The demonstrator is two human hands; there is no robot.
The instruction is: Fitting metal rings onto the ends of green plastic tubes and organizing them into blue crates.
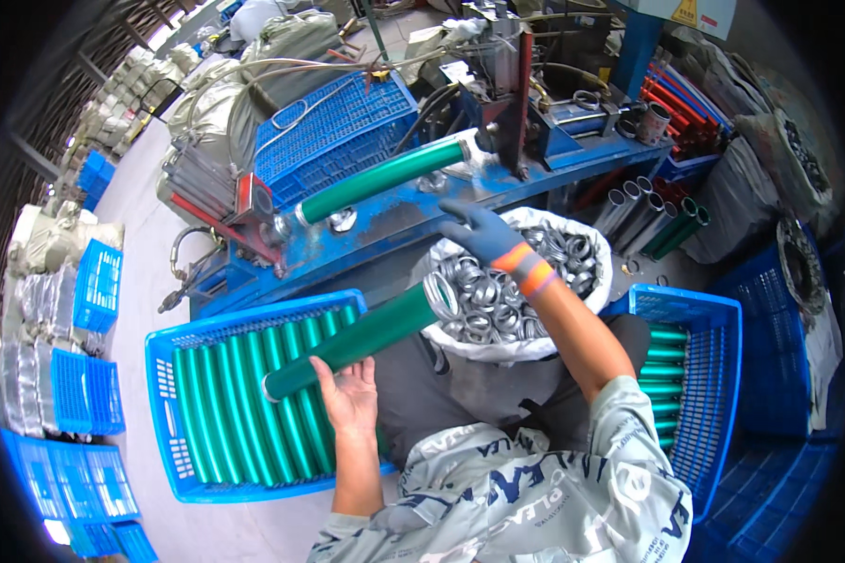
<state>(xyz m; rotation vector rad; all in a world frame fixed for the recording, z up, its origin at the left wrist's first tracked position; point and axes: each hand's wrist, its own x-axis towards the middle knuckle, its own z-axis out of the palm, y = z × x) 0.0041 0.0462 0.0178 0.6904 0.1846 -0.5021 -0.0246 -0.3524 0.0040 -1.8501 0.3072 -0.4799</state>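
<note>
My bare left hand [351, 398] is closed round the lower part of a green metal tube [371, 328]. The tube slants up to the right, over a blue crate's edge, and silvery rings [441, 296] show at its upper end. My right hand [483, 235], in a grey glove with an orange cuff, is held out with its fingers apart and nothing in them. Below it stands a white sack [498, 351] full of loose metal rings [483, 293]. Beyond, a second green tube [385, 178] lies lengthwise between the two ends of a blue bench machine [366, 239].
On the left, a blue crate [167, 413] holds several green tubes [244, 403]. Another blue crate [723, 375] with green tubes is at my right. Bare and green tubes [643, 220] stand under the bench. An upturned-looking blue crate [338, 122] sits behind the machine.
</note>
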